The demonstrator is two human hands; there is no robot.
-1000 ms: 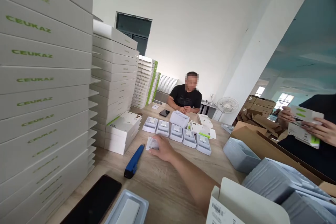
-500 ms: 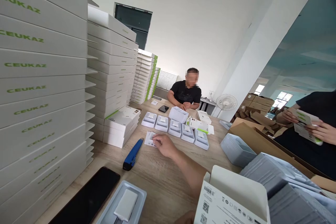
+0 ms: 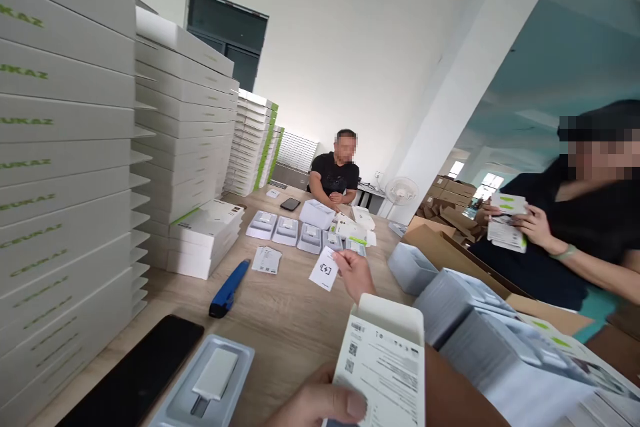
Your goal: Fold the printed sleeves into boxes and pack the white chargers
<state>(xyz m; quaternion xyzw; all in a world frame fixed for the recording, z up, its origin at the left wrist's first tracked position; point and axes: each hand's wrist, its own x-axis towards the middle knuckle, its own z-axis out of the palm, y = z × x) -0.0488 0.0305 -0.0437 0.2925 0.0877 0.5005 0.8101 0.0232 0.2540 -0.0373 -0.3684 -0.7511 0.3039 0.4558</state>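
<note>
My right hand (image 3: pixel 354 271) is lifted above the wooden table (image 3: pixel 285 320) and pinches a small white card (image 3: pixel 325 269) with a battery symbol. My left hand (image 3: pixel 320 403), at the bottom edge, grips an open white product box (image 3: pixel 383 357) with printed text and its flap up. A small pile of similar cards (image 3: pixel 266 259) lies on the table to the left of the raised card. In front of me sits a grey tray (image 3: pixel 205 383) holding a white charger.
Tall stacks of white boxes (image 3: pixel 75 167) line the left. A blue tool (image 3: pixel 229 289) and a black phone (image 3: pixel 137 377) lie nearby. A row of filled trays (image 3: pixel 287 230) sits further off. One person sits at the far end; another at right holds boxes. Grey trays (image 3: pixel 475 320) fill a carton.
My right hand has picked one card off the pile and lifted it toward me. My left hand and the open box have come up into view. The camera has turned right.
</note>
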